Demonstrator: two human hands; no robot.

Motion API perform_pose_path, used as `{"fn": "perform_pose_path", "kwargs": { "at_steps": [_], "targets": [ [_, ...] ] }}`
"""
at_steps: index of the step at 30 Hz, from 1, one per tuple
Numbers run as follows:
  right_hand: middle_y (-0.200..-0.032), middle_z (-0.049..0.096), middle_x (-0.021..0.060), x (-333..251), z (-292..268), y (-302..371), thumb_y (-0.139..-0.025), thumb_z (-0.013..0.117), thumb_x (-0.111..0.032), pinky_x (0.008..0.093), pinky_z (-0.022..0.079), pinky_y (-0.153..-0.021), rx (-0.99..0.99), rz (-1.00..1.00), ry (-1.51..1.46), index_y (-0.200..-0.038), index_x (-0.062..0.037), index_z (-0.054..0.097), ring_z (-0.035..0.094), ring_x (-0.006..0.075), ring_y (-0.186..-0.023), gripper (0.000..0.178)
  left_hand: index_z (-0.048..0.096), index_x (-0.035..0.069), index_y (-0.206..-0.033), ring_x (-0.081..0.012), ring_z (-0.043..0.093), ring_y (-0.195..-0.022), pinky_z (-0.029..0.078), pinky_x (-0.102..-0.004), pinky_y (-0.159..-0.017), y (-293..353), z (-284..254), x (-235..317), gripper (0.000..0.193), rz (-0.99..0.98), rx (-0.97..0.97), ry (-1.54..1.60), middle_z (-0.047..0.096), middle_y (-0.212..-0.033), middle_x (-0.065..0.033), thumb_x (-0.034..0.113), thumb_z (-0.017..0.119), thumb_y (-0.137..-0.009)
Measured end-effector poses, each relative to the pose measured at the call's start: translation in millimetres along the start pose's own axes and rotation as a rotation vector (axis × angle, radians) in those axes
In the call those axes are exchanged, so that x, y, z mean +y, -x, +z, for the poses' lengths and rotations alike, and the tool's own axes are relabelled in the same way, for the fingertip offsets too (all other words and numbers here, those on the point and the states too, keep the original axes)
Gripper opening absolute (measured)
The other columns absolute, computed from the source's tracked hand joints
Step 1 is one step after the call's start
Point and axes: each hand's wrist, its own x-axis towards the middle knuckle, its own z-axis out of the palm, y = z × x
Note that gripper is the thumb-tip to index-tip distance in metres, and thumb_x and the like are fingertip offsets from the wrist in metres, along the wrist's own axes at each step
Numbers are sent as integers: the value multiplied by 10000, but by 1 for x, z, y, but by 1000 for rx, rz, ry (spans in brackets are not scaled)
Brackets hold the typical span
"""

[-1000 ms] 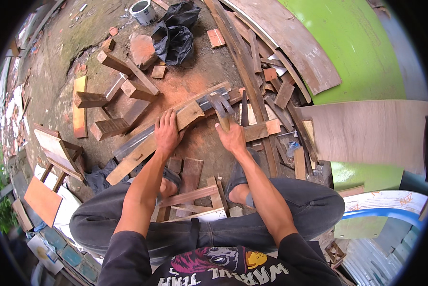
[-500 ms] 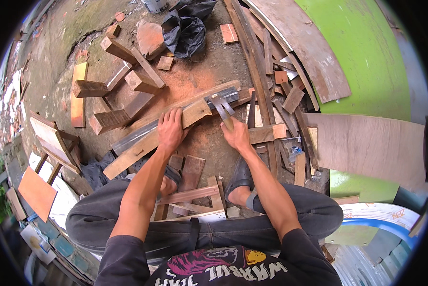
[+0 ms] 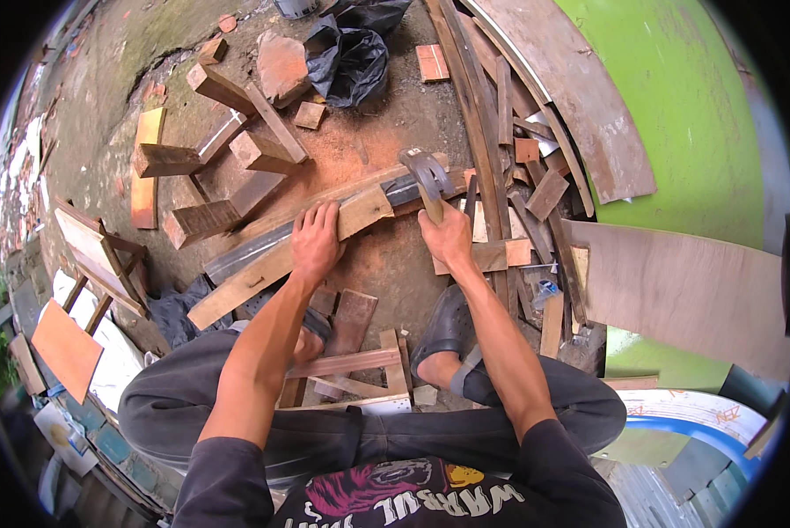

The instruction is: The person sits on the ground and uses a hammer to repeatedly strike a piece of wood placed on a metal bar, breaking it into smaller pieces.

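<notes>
My left hand (image 3: 317, 242) is closed over a short wooden board (image 3: 259, 271), its fingers wrapped over the far edge. The board lies slanting against a dark metal bar (image 3: 247, 255), which rests along a longer wooden plank (image 3: 272, 213) on the ground. In my right hand (image 3: 445, 232) is a claw hammer (image 3: 428, 176), gripped by its wooden handle. The hammer head is raised near the right end of the metal bar, just beyond the board's cut end. Whether it touches the bar I cannot tell.
Wooden frame pieces (image 3: 237, 154) stand at the far left. A small wooden frame (image 3: 347, 363) lies between my feet. Scrap wood and long beams (image 3: 479, 114) run along the right, beside green sheets (image 3: 676, 114). A black plastic bag (image 3: 347, 66) lies beyond.
The hammer and my right hand have risen slightly and shifted a little to the right. My left hand stays on the board.
</notes>
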Motion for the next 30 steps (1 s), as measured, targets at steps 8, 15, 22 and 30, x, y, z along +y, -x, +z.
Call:
{"fn": "perform_pose_path", "kwargs": {
  "at_steps": [8, 15, 22, 30],
  "targets": [
    [-842, 674, 296, 17, 8, 4, -855, 640, -213, 492, 525, -728, -215, 125, 46, -985, -8, 697, 691, 442, -833, 250, 499, 84, -1333, -284, 529, -1264, 400, -457, -1095, -2, -4, 7, 767, -45, -60, 0, 582, -1314, -91, 220, 843, -662],
    [-773, 667, 265, 32, 23, 20, -852, 632, -238, 442, 514, -699, 42, -105, -77, -931, 40, 668, 677, 402, -740, 291, 517, 87, -1320, -282, 546, -1235, 433, -438, -1045, -3, -3, 10, 744, -19, -16, -8, 595, -1287, -89, 202, 839, -659],
    [-856, 689, 293, 12, -8, 0, -845, 635, -267, 473, 535, -777, -154, 329, -34, -996, 38, 693, 697, 416, -847, 345, 510, 85, -1324, -308, 581, -1149, 467, -445, -968, 1, -4, 5, 745, -69, -71, -28, 610, -1208, -103, 374, 828, -716],
    [-855, 688, 285, 34, -8, 24, -830, 642, -287, 465, 527, -787, -17, 354, -99, -959, 20, 692, 688, 421, -867, 337, 498, 83, -1319, -306, 589, -1118, 485, -440, -919, -8, -13, 5, 744, -84, -60, -26, 591, -1205, -109, 476, 789, -758]
  ]
}}
